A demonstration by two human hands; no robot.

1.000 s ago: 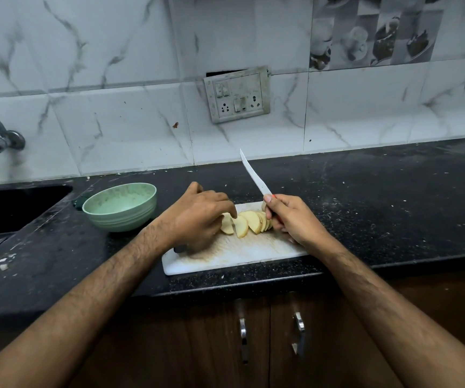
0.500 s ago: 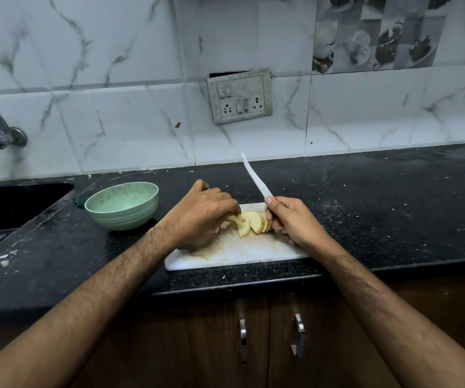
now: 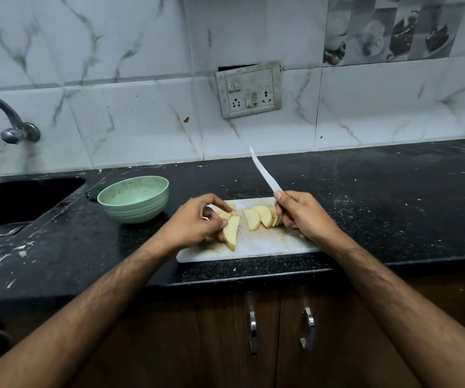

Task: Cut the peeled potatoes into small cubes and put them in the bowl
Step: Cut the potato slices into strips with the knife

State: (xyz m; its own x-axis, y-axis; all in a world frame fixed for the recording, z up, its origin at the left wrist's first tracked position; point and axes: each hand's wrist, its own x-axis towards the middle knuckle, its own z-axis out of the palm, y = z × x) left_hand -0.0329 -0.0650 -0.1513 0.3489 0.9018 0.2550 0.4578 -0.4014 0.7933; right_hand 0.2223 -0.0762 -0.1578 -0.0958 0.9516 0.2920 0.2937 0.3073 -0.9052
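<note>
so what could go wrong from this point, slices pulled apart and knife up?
1. The left hand pinches a few slices on the cutting board; its fingers are close to where the knife would come down.
2. The leaning row of slices could topple or slip when cut.
3. The bowl sits left of the board, apart from it, so cubes may drop on the dirty counter on the way over.

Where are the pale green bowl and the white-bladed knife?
pale green bowl (image 3: 136,212), head view, on its ribbed outer wall.
white-bladed knife (image 3: 264,173), head view, on the middle of its raised blade.
</note>
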